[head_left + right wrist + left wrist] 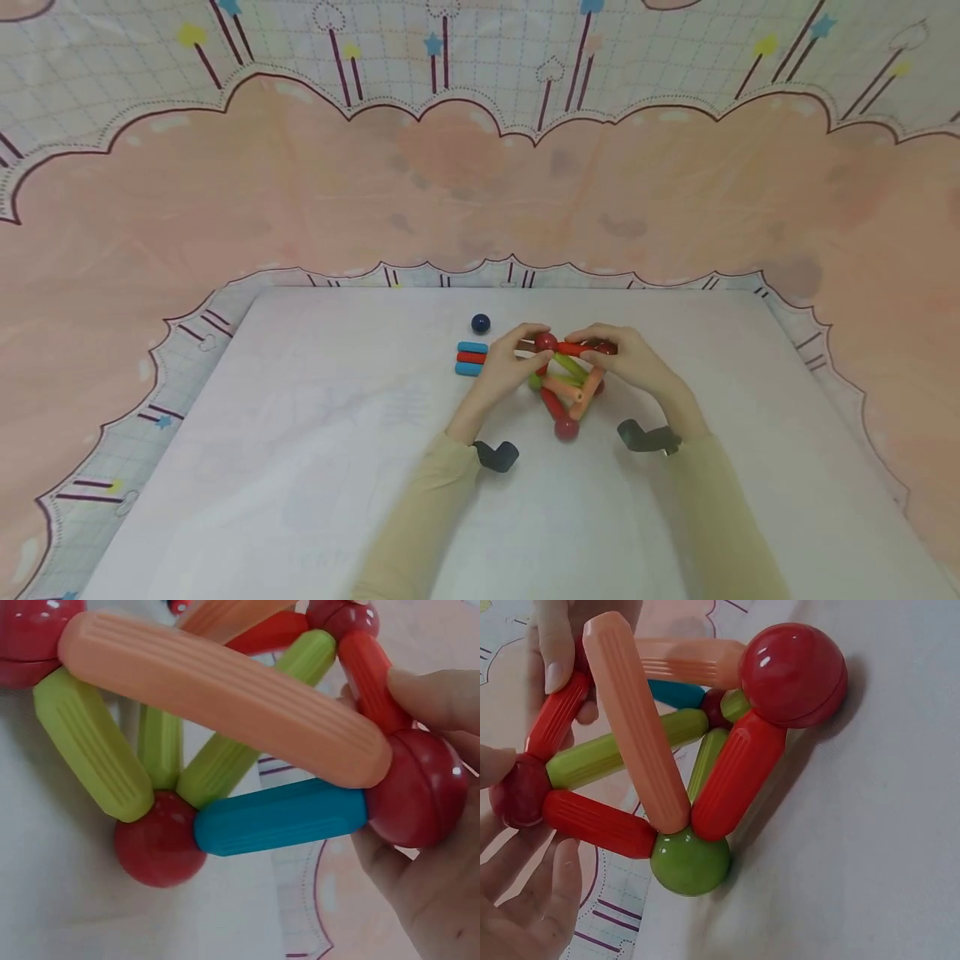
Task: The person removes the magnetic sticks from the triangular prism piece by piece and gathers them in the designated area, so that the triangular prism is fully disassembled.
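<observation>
A frame of coloured building sticks and balls (568, 387) stands on the white tabletop between both hands. The left hand (501, 367) pinches a red ball (521, 793) at one upper corner. At the opposite upper corner, the right hand (633, 360) grips another red ball (416, 787), its thumb along the red stick (371, 679) joining the two. Lower corners show a green ball (690, 862) and red balls, one nearest the person (566, 429). Green, red and blue sticks link them. One orange stick (634, 720) slants up from the green ball, its upper end overlapping another orange stick.
Left of the frame lie loose blue and red sticks (471, 358), partly hidden by the left hand. A dark blue ball (481, 323) sits behind them. Patterned cloth (480, 192) covers the area beyond the tabletop (300, 467). Dark straps (497, 456) circle the wrists.
</observation>
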